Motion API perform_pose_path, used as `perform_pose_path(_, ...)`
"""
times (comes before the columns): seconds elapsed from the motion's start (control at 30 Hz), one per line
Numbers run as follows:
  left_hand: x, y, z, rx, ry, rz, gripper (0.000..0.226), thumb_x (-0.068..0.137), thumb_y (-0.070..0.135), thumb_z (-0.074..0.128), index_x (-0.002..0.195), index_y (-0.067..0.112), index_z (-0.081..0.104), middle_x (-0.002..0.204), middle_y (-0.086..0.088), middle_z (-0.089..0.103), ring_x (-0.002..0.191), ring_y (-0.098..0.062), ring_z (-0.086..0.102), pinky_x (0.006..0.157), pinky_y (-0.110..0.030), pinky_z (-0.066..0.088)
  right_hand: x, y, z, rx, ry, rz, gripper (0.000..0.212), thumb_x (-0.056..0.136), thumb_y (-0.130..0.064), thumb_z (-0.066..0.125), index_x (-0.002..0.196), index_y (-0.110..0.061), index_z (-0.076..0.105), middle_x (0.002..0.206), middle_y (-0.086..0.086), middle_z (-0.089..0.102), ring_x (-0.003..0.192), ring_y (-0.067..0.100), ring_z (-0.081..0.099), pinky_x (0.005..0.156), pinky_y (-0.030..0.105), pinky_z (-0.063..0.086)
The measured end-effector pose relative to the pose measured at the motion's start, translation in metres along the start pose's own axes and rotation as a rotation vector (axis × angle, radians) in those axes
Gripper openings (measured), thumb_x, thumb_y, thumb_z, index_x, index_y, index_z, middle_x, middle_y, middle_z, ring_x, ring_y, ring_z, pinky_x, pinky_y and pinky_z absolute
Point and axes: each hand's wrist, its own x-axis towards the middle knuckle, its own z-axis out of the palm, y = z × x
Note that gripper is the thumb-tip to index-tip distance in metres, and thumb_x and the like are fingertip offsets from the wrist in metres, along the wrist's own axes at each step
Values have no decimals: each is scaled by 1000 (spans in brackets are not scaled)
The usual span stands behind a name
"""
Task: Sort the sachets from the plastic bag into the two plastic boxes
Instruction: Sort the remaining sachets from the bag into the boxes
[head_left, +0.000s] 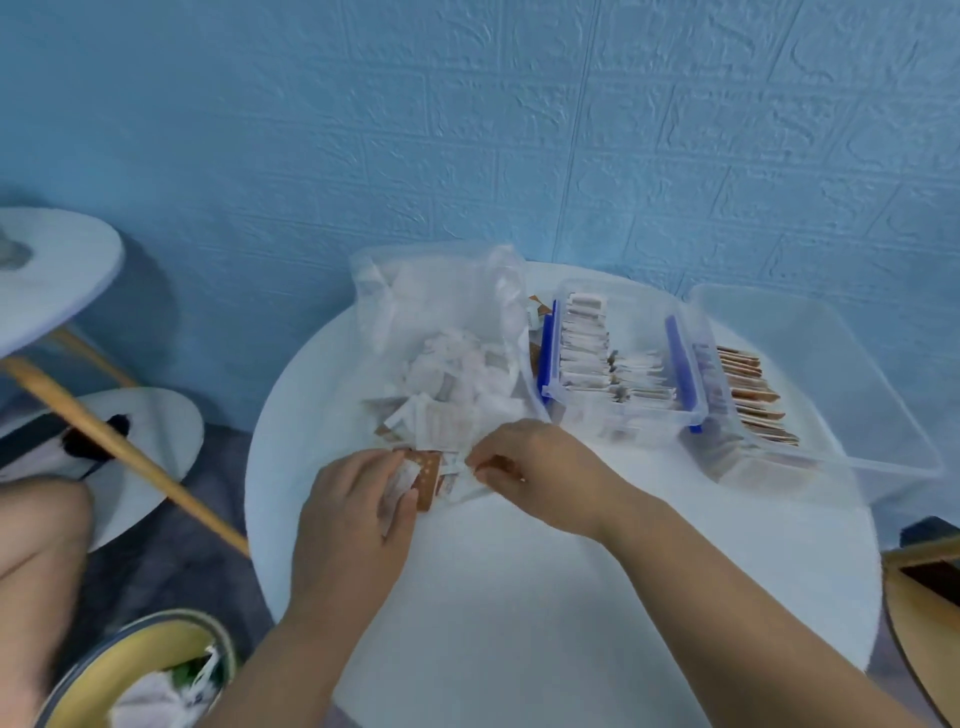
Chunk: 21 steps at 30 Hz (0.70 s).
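Observation:
A clear plastic bag (441, 306) lies open at the back of the round white table (545, 597), with a heap of white and brown sachets (447, 384) spilling toward me. My left hand (358, 514) grips a small stack of sachets, a brown one (425, 480) on its outer face. My right hand (535, 467) pinches a white sachet (470, 480) beside that stack. To the right stands a clear box with blue clips (623, 364) holding rows of white sachets. Further right, a larger clear box (810, 395) holds brown sachets (753, 395) in a row.
A blue textured wall rises close behind the table. Left of the table stand two smaller white round tables (47, 280) with wooden legs. A yellow bin (140, 675) with wrappers sits at the lower left, beside a bare knee. A wooden object (924, 597) is at the right edge.

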Motion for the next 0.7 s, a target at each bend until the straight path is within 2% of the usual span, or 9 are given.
perform_pose_path(0.17, -3, -5, 6, 56, -41, 16, 52, 78, 48, 43, 104, 10, 69, 109, -3, 64, 100, -21, 56, 88, -26, 39, 5, -3, 18, -69, 119, 96, 39, 87, -26, 61, 125, -21, 57, 127, -5, 56, 118, 15, 47, 97, 27, 41)
perform_pose_path(0.27, -3, -5, 4, 7, -46, 67, 47, 77, 45, 45, 100, 14, 71, 105, 2, 67, 98, -12, 53, 86, -22, 39, 6, -6, 22, -99, 124, 97, 49, 86, -30, 62, 133, -21, 49, 140, -7, 45, 126, 16, 40, 104, 20, 27)
perform_pose_path(0.37, -5, -2, 3, -71, -29, 104, 44, 77, 43, 47, 99, 14, 72, 104, 3, 67, 99, -6, 50, 86, -23, 45, 8, -8, 24, -140, 103, 94, 55, 87, -36, 60, 139, -25, 41, 147, -12, 35, 123, 16, 37, 102, 17, 21)
perform_pose_path(0.47, -6, -3, 3, -58, -7, 92, 48, 74, 48, 51, 99, 12, 71, 106, 0, 65, 101, -13, 54, 86, -28, 48, 12, -12, 24, -177, 86, 96, 58, 88, -40, 56, 141, -26, 36, 148, -14, 32, 116, 18, 37, 99, 20, 24)
perform_pose_path(0.57, -7, -5, 3, 3, -50, 46, 56, 68, 55, 54, 100, 11, 69, 109, -3, 65, 100, -23, 59, 83, -34, 50, 18, -15, 24, -159, 75, 124, 58, 88, -43, 55, 140, -27, 36, 145, -13, 38, 114, 19, 37, 95, 24, 29)
perform_pose_path(0.63, -9, -6, 4, 21, -52, 62, 50, 69, 51, 55, 97, 13, 71, 106, -2, 66, 98, -22, 60, 80, -32, 51, 21, -17, 21, -128, 86, 143, 57, 86, -43, 59, 137, -27, 41, 138, -11, 45, 114, 18, 39, 93, 25, 33)
perform_pose_path(0.7, -12, -6, 2, -37, -27, 75, 43, 76, 46, 51, 96, 15, 73, 103, 1, 68, 98, -12, 56, 82, -22, 47, 25, -17, 19, -121, 98, 148, 56, 82, -41, 64, 134, -27, 45, 130, -6, 51, 113, 19, 41, 92, 26, 35)
